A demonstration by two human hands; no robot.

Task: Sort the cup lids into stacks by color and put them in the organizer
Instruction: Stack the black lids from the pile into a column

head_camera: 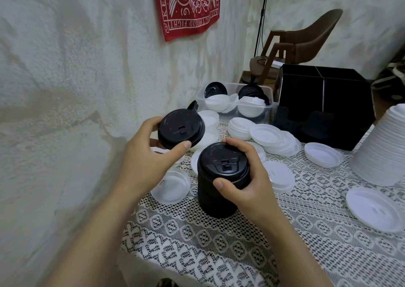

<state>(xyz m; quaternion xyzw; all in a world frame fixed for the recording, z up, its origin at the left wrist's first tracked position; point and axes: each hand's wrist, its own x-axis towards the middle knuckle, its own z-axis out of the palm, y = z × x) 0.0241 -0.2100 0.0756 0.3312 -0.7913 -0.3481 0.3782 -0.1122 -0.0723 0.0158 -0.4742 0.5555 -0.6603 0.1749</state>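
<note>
- Left hand fingers pinch a black lid, just up-left of the stack.
- Right hand fingers clasp the stack's top.
- Stacking blacks, I judge; next, seat the lid squarely.

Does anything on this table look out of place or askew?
Yes. The white lid stack behind the right hand lies slumped sideways, its lids fanned out. In the clear tub, black and white lids sit mixed, some on edge.

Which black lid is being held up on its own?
The black lid in the left hand, tilted. The rest sit in the stack the right hand grips or in and beside the clear bin.
</note>
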